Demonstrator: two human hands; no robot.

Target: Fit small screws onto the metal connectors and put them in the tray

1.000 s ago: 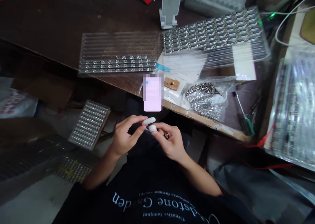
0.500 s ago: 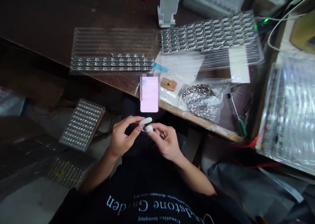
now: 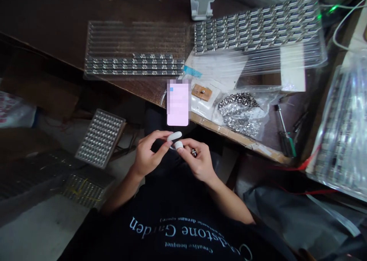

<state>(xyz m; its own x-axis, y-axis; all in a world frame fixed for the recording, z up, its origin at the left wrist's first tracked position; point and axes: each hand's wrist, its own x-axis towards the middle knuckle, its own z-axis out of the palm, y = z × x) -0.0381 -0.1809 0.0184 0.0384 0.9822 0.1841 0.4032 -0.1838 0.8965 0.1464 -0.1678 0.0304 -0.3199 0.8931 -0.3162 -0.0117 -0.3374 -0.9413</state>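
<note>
My left hand (image 3: 151,152) pinches a smooth white oval piece (image 3: 174,136) between thumb and fingertips, above my lap. Close beside it, my right hand (image 3: 197,158) grips a short white cap-like piece (image 3: 178,145) between thumb and forefinger. A thin pale strand shows under the two pieces; whether it joins them I cannot tell. Something small and metallic (image 3: 194,152) sits at the curled fingers of my right hand, either worn or held. Just beyond my hands is a phone (image 3: 177,115) with a lit pinkish screen, partly blurred out.
Clear trays of metal connectors lie on the dark table, one left (image 3: 134,66) and one right (image 3: 258,28). Near the table edge are a bag of small metal parts (image 3: 241,114), a wooden block (image 3: 201,92) and a green-handled screwdriver (image 3: 286,142). A connector tray (image 3: 100,138) stands low left.
The whole view has shifted, so the table, phone and hands appear slightly higher and further right. Both hands keep the same hold on the white pieces.
</note>
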